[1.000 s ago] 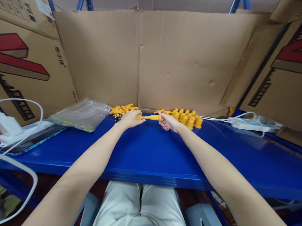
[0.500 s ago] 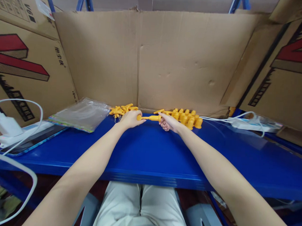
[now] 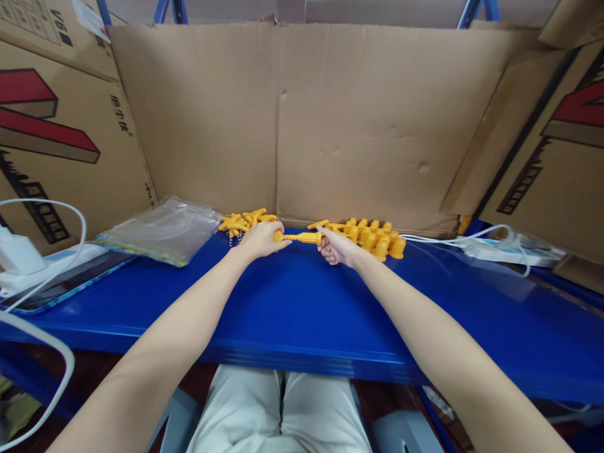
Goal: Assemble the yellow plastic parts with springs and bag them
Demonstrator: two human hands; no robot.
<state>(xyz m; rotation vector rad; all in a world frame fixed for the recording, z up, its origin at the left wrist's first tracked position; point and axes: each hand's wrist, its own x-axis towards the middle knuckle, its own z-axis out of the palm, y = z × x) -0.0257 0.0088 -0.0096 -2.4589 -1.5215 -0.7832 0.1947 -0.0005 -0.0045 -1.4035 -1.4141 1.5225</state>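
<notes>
Between my two hands runs a yellow plastic screw-like piece (image 3: 308,237), lying level above the blue table. My left hand (image 3: 259,241) is closed on its round-ended, ridged side. On the thicker, smooth side, the fingers of my right hand (image 3: 338,247) are wrapped round the end and hide it. Beside my left hand is a pile of yellow branching parts (image 3: 233,222) with small metal chains. Just right of my right hand stand several yellow cup-shaped parts (image 3: 381,241) in rows, with a few slim yellow parts (image 3: 319,223) behind the hand.
A stack of clear plastic bags (image 3: 164,227) lies at the left. Farther left are a phone (image 3: 74,282) and a power strip with a white charger (image 3: 17,249). Another power strip (image 3: 506,250) sits at the right. A cardboard panel (image 3: 366,122) closes off the back of the blue table (image 3: 308,307).
</notes>
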